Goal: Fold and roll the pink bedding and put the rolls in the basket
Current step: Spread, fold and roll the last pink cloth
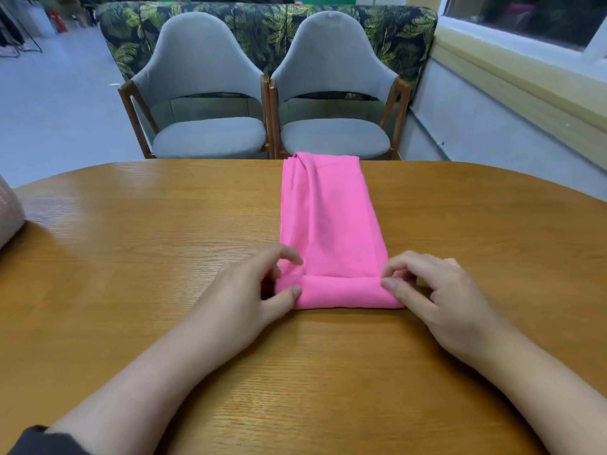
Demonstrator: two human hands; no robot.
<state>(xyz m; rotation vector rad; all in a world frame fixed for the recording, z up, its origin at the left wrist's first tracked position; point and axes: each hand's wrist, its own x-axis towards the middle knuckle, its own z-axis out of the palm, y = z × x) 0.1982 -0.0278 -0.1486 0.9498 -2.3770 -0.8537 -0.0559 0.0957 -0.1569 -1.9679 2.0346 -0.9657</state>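
As both hands pinch roll | pink bedding (328, 221) folded, near end rolled

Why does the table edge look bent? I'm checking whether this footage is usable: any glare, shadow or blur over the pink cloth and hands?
Head view: wide-angle distortion bows the table's far edge; soft glare on its left part, none on the pink bedding; left hand and right hand sharp, casting only faint shadows; the window looks dark.

I see a wooden table (131, 257); on it lies a pink strip (328, 218), its near end rolled.
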